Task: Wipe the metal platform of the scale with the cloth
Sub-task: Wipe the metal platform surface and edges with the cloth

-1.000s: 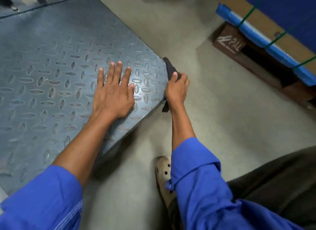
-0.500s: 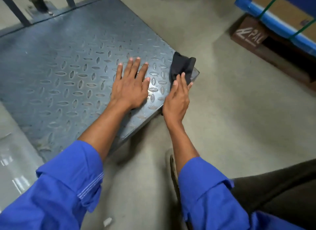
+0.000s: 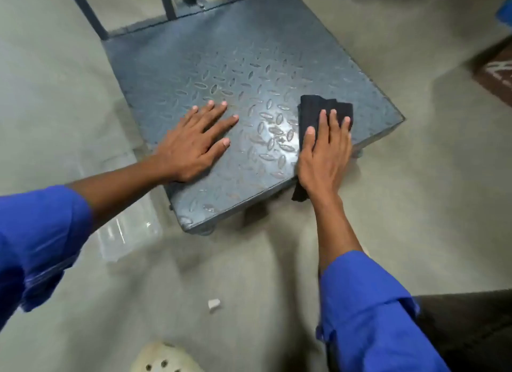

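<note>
Soft, even indoor light is falling from above, glaring a bit off the platform (image 3: 277, 133) near its front edge; frame edges are smearing and bending, especially the left sleeve (image 3: 36, 241).

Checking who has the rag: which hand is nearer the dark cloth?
Right. The right hand lies flat on top of the dark cloth, pressing it onto the platform. The left hand rests bare on the platform, apart from the cloth.

- The right hand (image 3: 322, 155) lies flat over the folded black cloth (image 3: 318, 108), hiding its middle.
- The dark blue upright bars (image 3: 86, 11) behind the grey diamond-tread metal platform (image 3: 249, 61) run off the top edge.
- The perforated cream shoe (image 3: 163, 358) is cut by the bottom edge.
- The small white scrap (image 3: 214, 304) on the floor is too small to identify.
</note>
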`<control>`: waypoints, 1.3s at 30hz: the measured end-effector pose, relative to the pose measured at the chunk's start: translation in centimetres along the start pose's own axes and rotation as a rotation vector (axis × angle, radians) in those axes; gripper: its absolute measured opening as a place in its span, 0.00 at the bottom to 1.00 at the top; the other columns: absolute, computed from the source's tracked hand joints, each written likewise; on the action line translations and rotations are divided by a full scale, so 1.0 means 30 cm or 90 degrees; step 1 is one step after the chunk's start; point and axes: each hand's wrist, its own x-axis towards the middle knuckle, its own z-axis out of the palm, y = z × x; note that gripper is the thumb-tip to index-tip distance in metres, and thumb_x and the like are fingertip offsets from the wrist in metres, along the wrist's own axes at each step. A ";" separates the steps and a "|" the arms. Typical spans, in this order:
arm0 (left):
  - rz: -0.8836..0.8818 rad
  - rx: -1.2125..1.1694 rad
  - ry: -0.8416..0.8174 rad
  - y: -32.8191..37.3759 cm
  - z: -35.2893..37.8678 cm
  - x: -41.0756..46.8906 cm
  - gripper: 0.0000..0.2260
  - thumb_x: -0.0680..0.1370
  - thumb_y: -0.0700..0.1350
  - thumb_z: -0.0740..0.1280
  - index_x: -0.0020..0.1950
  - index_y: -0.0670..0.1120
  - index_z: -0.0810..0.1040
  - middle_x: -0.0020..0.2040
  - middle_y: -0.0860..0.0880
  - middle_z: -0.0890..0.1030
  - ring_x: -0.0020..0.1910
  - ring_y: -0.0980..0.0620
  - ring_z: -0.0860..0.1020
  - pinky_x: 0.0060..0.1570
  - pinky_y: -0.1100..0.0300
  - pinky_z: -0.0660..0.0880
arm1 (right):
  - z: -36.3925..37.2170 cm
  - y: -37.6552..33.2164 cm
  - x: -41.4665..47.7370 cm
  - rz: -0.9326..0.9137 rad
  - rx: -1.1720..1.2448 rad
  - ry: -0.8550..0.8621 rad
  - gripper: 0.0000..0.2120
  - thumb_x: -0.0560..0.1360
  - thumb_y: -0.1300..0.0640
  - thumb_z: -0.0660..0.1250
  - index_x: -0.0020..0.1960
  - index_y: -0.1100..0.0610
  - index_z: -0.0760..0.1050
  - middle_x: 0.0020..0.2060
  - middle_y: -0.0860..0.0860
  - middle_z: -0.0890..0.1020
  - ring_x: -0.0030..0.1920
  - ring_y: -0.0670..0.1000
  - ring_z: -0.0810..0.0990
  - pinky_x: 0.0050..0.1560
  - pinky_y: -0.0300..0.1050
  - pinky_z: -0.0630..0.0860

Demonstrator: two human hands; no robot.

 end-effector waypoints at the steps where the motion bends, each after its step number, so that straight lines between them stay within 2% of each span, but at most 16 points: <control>1: -0.013 -0.004 0.001 -0.026 -0.011 -0.043 0.30 0.87 0.63 0.45 0.88 0.55 0.54 0.89 0.48 0.51 0.88 0.47 0.48 0.86 0.46 0.43 | 0.027 -0.040 -0.050 0.002 0.009 0.012 0.26 0.88 0.47 0.51 0.83 0.56 0.63 0.83 0.53 0.63 0.85 0.58 0.53 0.83 0.60 0.52; 5: -0.006 -0.011 0.013 -0.118 -0.026 -0.189 0.29 0.88 0.61 0.49 0.88 0.51 0.58 0.89 0.46 0.54 0.88 0.45 0.50 0.86 0.44 0.47 | 0.087 -0.266 -0.402 -0.104 0.053 -0.024 0.24 0.88 0.52 0.55 0.82 0.58 0.65 0.83 0.52 0.64 0.85 0.57 0.54 0.84 0.58 0.52; 8: 0.021 0.008 0.016 -0.202 -0.033 -0.243 0.28 0.89 0.61 0.49 0.88 0.53 0.57 0.89 0.47 0.54 0.88 0.46 0.49 0.86 0.44 0.48 | 0.100 -0.401 -0.614 -0.215 0.055 -0.098 0.25 0.88 0.51 0.55 0.83 0.57 0.62 0.84 0.51 0.61 0.86 0.55 0.51 0.84 0.55 0.50; 10: 0.000 0.013 0.022 -0.264 -0.051 -0.252 0.27 0.89 0.61 0.48 0.88 0.55 0.56 0.89 0.47 0.53 0.88 0.46 0.48 0.86 0.42 0.49 | 0.118 -0.447 -0.680 -0.229 0.033 -0.110 0.26 0.88 0.50 0.53 0.84 0.57 0.61 0.84 0.51 0.60 0.85 0.55 0.52 0.84 0.55 0.51; 14: -0.032 0.035 0.017 -0.352 -0.076 -0.246 0.27 0.90 0.62 0.48 0.88 0.58 0.52 0.89 0.48 0.49 0.88 0.47 0.45 0.86 0.41 0.48 | 0.164 -0.528 -0.672 -0.183 -0.019 -0.067 0.26 0.88 0.49 0.54 0.83 0.58 0.63 0.83 0.53 0.64 0.84 0.57 0.58 0.82 0.56 0.56; 19: -0.040 0.039 0.035 -0.357 -0.064 -0.239 0.28 0.89 0.62 0.47 0.89 0.55 0.51 0.89 0.46 0.49 0.88 0.45 0.45 0.86 0.41 0.47 | 0.219 -0.537 -0.655 -0.264 -0.032 -0.005 0.23 0.87 0.52 0.63 0.79 0.59 0.70 0.79 0.56 0.70 0.81 0.58 0.67 0.75 0.57 0.70; 22: -0.062 -0.003 0.075 -0.311 -0.042 -0.250 0.28 0.89 0.58 0.49 0.88 0.49 0.57 0.88 0.41 0.55 0.88 0.42 0.51 0.85 0.40 0.49 | 0.183 -0.426 -0.711 -0.348 -0.038 0.031 0.23 0.86 0.53 0.66 0.78 0.59 0.71 0.78 0.56 0.72 0.79 0.57 0.69 0.73 0.56 0.73; 24: -0.036 -0.054 0.120 -0.272 -0.028 -0.272 0.26 0.88 0.55 0.56 0.83 0.44 0.68 0.83 0.40 0.67 0.85 0.42 0.62 0.83 0.41 0.58 | 0.174 -0.414 -0.700 -0.354 -0.028 0.014 0.23 0.86 0.51 0.64 0.79 0.57 0.71 0.79 0.53 0.71 0.80 0.55 0.68 0.75 0.55 0.71; 26: -0.030 -0.114 0.185 -0.236 -0.008 -0.305 0.20 0.86 0.52 0.61 0.74 0.45 0.79 0.73 0.42 0.77 0.75 0.44 0.73 0.75 0.46 0.67 | 0.168 -0.449 -0.661 -0.324 -0.039 -0.030 0.23 0.88 0.49 0.59 0.81 0.55 0.68 0.81 0.51 0.68 0.82 0.53 0.64 0.77 0.54 0.67; 28: -0.050 -0.166 0.239 -0.217 0.011 -0.334 0.17 0.87 0.51 0.61 0.67 0.46 0.85 0.62 0.44 0.79 0.64 0.47 0.75 0.67 0.51 0.68 | 0.179 -0.500 -0.597 -0.281 -0.048 -0.073 0.24 0.89 0.47 0.53 0.82 0.55 0.66 0.82 0.50 0.65 0.83 0.52 0.61 0.78 0.53 0.62; 31: -0.118 -0.251 0.193 -0.204 -0.001 -0.350 0.19 0.87 0.53 0.61 0.68 0.45 0.83 0.57 0.46 0.75 0.58 0.51 0.73 0.62 0.58 0.68 | 0.211 -0.556 -0.485 -0.269 -0.081 -0.128 0.27 0.88 0.48 0.50 0.84 0.56 0.60 0.84 0.51 0.60 0.84 0.52 0.57 0.80 0.55 0.56; 33: -0.187 -0.270 0.137 -0.217 -0.021 -0.307 0.21 0.83 0.56 0.64 0.69 0.44 0.81 0.57 0.47 0.73 0.57 0.52 0.72 0.59 0.58 0.70 | 0.238 -0.578 -0.407 -0.283 -0.096 -0.171 0.28 0.87 0.48 0.49 0.85 0.55 0.58 0.85 0.51 0.58 0.85 0.51 0.54 0.80 0.55 0.54; 35: -0.251 -0.269 0.119 -0.230 -0.060 -0.238 0.23 0.79 0.57 0.67 0.67 0.43 0.81 0.58 0.44 0.76 0.60 0.48 0.74 0.61 0.55 0.72 | 0.259 -0.602 -0.327 -0.289 -0.090 -0.205 0.28 0.87 0.48 0.49 0.85 0.55 0.57 0.85 0.50 0.57 0.85 0.51 0.53 0.81 0.55 0.53; 37: -0.302 -0.261 0.149 -0.252 -0.097 -0.165 0.19 0.78 0.51 0.72 0.62 0.40 0.85 0.58 0.39 0.82 0.63 0.42 0.78 0.60 0.54 0.73 | 0.271 -0.636 -0.239 -0.300 -0.072 -0.256 0.28 0.87 0.47 0.50 0.85 0.54 0.57 0.85 0.50 0.57 0.85 0.49 0.51 0.81 0.54 0.52; 39: -0.353 -0.248 0.184 -0.268 -0.128 -0.107 0.11 0.77 0.44 0.76 0.54 0.37 0.86 0.53 0.37 0.85 0.56 0.41 0.81 0.51 0.55 0.73 | 0.256 -0.671 -0.157 -0.306 -0.011 -0.325 0.28 0.88 0.46 0.54 0.85 0.54 0.58 0.85 0.49 0.57 0.85 0.49 0.50 0.82 0.54 0.51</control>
